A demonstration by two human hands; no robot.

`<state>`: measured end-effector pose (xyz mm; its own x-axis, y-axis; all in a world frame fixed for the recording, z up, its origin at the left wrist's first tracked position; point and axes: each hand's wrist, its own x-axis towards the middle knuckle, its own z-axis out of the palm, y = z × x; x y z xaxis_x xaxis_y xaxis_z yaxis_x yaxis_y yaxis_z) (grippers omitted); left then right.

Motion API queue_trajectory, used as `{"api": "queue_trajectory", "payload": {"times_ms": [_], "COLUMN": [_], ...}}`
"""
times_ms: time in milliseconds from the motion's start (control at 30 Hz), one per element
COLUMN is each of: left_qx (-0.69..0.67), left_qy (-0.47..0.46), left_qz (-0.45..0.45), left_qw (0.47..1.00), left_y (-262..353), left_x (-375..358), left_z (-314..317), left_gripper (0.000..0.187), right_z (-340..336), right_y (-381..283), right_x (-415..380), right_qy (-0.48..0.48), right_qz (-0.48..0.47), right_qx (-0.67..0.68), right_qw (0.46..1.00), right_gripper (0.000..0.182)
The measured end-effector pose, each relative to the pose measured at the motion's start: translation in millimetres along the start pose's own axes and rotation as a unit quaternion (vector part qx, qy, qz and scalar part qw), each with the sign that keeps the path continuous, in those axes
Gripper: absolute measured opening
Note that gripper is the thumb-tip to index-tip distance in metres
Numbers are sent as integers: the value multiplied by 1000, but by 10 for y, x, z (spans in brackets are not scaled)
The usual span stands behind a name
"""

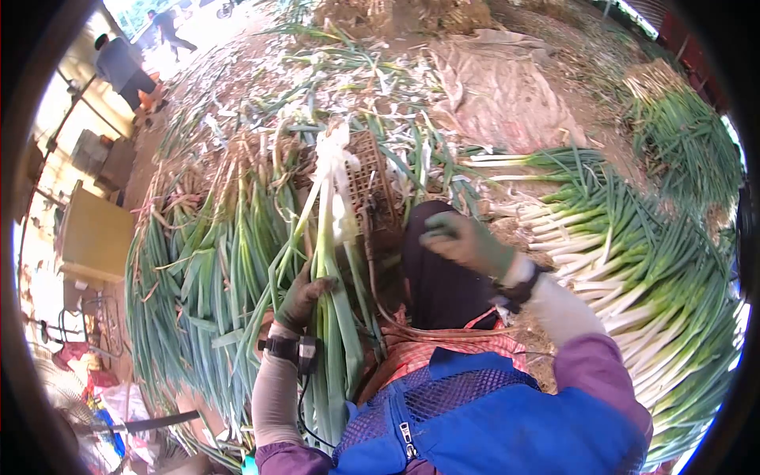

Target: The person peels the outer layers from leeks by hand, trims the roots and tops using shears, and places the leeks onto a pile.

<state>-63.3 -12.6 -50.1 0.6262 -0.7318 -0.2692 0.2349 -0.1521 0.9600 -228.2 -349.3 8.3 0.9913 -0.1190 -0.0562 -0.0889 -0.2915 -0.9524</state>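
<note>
Ground point(546, 47): bare packed dirt, littered all over with dry husks and stray green leaves. Large heap of untrimmed green onions point(198, 269) lies on it at left, tops browned. At right, a stacked pile of cleaned green onions point(633, 261), white stalks aligned and pointing inward. A crumpled tan tarp point(499, 87) is spread on the dirt at top centre. A woven basket point(370, 186) sits between the two heaps. Another green bundle point(689, 150) lies far right.
</note>
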Motion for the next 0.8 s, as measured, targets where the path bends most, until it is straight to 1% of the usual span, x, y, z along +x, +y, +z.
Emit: {"api": "queue_trajectory", "payload": {"times_ms": [67,100,133,167,200,233,267,333,367,400,433,500,533,567,600,633,667,700,733,767,800], "left_qx": [-51,-65,-58,-8,41,79,45,146,246,339,343,169,79,35,-8,-51,-32,-14,46,106,157], "left_qy": [9,11,-6,-2,1,-29,-27,19,124,224,238,149,101,33,-36,-104,-95,-85,-80,-74,-57], "left_qz": [-6,-2,-49,-60,-71,-6,-9,-87,-55,-26,87,124,142,74,5,-64,-70,-78,-72,-67,-42], "left_qw": [999,998,997,998,997,996,999,985,960,913,905,966,982,996,999,991,992,993,993,989,985], "left_y": [95,-118,64,162,252,401,474,462,488,611,520,347,284,181,83,145,194,497,658,820,773], "left_x": [-247,-339,-393,-458,-516,-525,-557,-556,-530,-498,-380,-92,5,90,192,257,264,175,122,67,55], "left_z": [79,-38,63,142,212,277,288,-17,-88,-98,-287,-448,-483,-496,-477,-361,-260,0,95,190,180], "left_gripper": [79,80,80,79,77,72,57,41,36,32,48,65,74,81,89,97,95,93,87,82,79], "right_z": [498,833,1108,1379,1440,1496,1564,1572,1557,1515,1638,1839,1939,2011,2022,1979,1937,1786,1619,1546,1472], "right_y": [155,480,629,766,542,294,215,330,343,258,464,876,1100,1280,1357,1310,1270,1106,892,675,458], "right_x": [543,867,1084,1297,1261,1220,1196,1217,1210,1181,1278,1476,1573,1665,1739,1801,1867,1756,1608,1476,1342], "right_qy": [-113,-122,-103,-87,-149,-181,-145,-241,-196,-157,-143,-162,-199,-234,-267,-371,-474,-458,-443,-393,-346], "right_qz": [-70,-108,-131,-158,-71,30,46,-24,-9,16,71,62,0,-63,-126,-107,-43,-30,-16,-45,-57], "right_qx": [33,136,200,262,417,558,511,589,501,404,559,672,646,615,579,734,815,809,802,725,613], "right_qw": [991,977,965,948,894,809,846,771,843,901,813,719,737,750,760,558,331,367,402,564,708], "right_gripper": [32,33,34,34,39,44,43,41,41,43,43,41,39,37,35,34,33,32,30,30,29]}}
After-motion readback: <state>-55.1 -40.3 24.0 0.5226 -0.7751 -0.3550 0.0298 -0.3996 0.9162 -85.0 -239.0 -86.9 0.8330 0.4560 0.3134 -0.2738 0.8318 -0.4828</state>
